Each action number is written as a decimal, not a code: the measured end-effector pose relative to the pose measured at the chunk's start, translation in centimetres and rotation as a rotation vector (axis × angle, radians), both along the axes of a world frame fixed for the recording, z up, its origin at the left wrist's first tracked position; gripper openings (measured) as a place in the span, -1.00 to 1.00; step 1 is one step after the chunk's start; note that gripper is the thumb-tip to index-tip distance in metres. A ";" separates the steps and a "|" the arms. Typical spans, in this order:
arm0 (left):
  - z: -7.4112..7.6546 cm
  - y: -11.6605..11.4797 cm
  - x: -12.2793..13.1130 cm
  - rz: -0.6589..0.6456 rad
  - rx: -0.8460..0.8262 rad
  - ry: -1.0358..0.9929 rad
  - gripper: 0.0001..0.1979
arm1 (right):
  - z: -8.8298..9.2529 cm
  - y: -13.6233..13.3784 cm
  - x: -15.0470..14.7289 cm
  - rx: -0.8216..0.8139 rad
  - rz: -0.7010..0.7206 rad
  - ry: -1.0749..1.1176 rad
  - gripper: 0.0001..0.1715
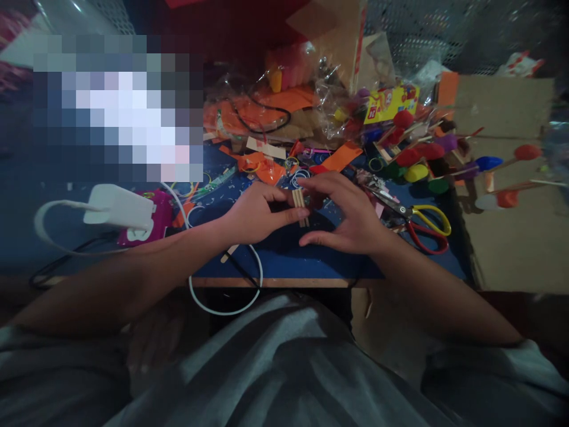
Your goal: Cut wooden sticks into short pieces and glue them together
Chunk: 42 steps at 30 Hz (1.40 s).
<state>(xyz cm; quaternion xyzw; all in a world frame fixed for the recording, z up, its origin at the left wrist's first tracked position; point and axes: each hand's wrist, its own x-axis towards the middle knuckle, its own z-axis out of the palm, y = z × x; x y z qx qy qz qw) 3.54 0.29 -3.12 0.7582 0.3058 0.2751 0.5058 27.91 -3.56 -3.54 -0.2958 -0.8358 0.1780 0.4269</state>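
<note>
A small bundle of short, pale wooden sticks [299, 201] is pinched in my left hand [258, 213], with the thumb across its near side. The sticks stand side by side over the blue tabletop. Curving round from the right, my right hand [349, 216] has its thumb held well apart from its fingers. Those fingertips reach close to the far side of the sticks; whether they touch is hidden. One loose craft stick [229, 254] lies on the table below my left wrist.
Yellow-and-red-handled scissors [406, 212] lie right of my right hand. Balloons on sticks [418, 172] crowd the right, beside cardboard [511, 237]. A white charger [118, 204] sits in a magenta power strip [162, 219] at left, its white cable [261, 273] looping over the table edge.
</note>
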 end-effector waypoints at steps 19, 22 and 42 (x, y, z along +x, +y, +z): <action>0.5 -0.2 0.4 0.006 -0.292 -0.084 -0.45 | -0.1 -0.1 0.0 0.019 0.001 -0.035 -0.15; 0.4 -0.1 0.3 0.053 -0.262 -0.086 -0.45 | -0.2 -0.1 0.0 0.024 0.001 -0.028 -0.13; 0.4 -0.2 0.4 0.070 -0.203 -0.144 -0.50 | -0.4 -0.1 -0.1 0.020 -0.032 -0.047 -0.11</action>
